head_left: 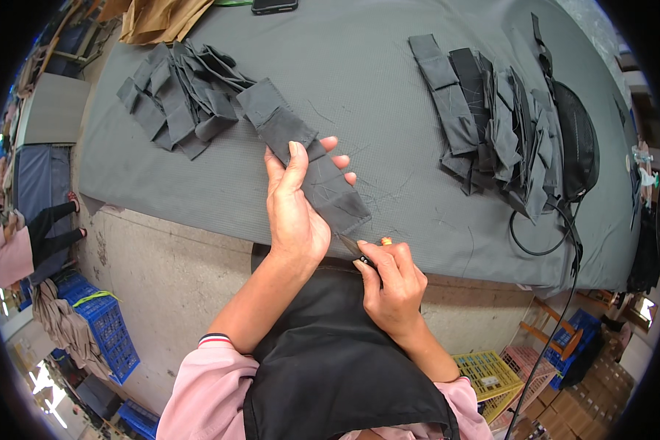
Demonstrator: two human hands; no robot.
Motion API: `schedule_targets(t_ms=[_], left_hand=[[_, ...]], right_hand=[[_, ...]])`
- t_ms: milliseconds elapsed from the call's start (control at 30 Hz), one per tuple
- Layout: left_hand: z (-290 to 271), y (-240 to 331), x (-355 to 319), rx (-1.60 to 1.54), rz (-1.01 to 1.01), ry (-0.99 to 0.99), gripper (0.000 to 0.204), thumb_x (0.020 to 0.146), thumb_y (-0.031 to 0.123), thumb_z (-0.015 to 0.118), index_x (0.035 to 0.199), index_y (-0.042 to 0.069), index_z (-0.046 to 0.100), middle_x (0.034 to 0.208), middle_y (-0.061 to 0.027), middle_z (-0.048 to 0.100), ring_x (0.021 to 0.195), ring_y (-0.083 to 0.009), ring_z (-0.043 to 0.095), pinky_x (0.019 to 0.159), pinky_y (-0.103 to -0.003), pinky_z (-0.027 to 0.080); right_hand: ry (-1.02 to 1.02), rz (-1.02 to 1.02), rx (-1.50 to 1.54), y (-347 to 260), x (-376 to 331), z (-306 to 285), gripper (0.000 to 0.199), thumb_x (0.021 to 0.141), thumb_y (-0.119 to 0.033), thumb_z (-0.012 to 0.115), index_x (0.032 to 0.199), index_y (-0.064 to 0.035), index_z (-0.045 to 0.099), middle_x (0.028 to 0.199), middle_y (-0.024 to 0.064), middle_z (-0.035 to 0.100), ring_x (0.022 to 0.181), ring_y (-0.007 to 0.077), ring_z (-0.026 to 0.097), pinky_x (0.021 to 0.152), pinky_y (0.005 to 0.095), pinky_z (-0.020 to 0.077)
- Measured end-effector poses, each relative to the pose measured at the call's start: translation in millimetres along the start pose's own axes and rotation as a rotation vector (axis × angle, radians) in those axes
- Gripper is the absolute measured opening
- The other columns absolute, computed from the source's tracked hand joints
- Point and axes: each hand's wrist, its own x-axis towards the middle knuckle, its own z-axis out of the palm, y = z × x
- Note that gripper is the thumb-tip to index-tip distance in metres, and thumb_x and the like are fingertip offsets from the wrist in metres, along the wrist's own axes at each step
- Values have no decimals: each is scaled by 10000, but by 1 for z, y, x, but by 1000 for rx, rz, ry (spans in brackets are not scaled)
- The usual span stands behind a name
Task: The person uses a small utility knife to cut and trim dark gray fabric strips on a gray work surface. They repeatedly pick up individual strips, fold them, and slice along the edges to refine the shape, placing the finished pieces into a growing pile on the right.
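Observation:
My left hand is closed on a dark grey fabric strip, the thumb on top and the fingertips showing past its far edge. The strip slants over the table, its lower end close to my right hand. That hand grips small thread snips, whose pointed metal tip is by the strip's lower corner; most of their body is hidden in my fingers. An orange band shows at one finger. A pile of similar strips lies to the far left, another pile to the right.
Loose thread ends lie scattered on the grey cloth-covered table. A black mesh bag and a black cable are at the right. Brown paper and a phone lie at the far edge. Crates stand on the floor; a person is at left.

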Motion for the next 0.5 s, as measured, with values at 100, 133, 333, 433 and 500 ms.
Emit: schedule_targets(t_ms=[100, 133, 333, 433, 500], left_hand=[[-1, 0, 0, -6, -21, 2, 264, 985, 289, 446, 1176, 115, 390, 1075, -125, 571, 868, -211, 592, 710, -391, 535], [-1, 0, 0, -6, -30, 4, 264, 985, 289, 446, 1175, 114, 394, 1076, -125, 571, 870, -214, 591, 710, -392, 535], [0, 1, 1, -54, -98, 25, 261, 981, 292, 453, 1165, 114, 403, 1075, -124, 574, 873, -221, 591, 713, -391, 538], [0, 2, 1, -51, -97, 12, 260, 980, 294, 456, 1165, 119, 403, 1081, -127, 576, 878, -222, 592, 717, -391, 539], [-1, 1, 2, -43, -94, -3, 261, 980, 297, 456, 1167, 124, 400, 1087, -128, 576, 883, -223, 594, 720, -392, 539]], right_hand=[[-3, 86, 113, -1, 0, -2, 272, 690, 17, 715, 950, -14, 641, 767, 96, 565, 625, 231, 591, 612, 308, 512], [-7, 134, 164, -1, -1, -3, 267, 692, 19, 713, 947, -15, 643, 769, 97, 566, 625, 224, 588, 610, 301, 510], [-45, 445, 561, 2, -5, -6, 260, 706, 23, 704, 959, -16, 654, 773, 103, 560, 619, 188, 544, 585, 285, 484], [-14, 272, 290, -3, -1, -14, 263, 709, 15, 709, 964, -21, 656, 792, 94, 570, 629, 183, 556, 567, 289, 473], [-33, 160, 202, 0, 1, -17, 264, 714, 7, 714, 970, -29, 658, 813, 83, 580, 635, 177, 565, 563, 290, 471]])
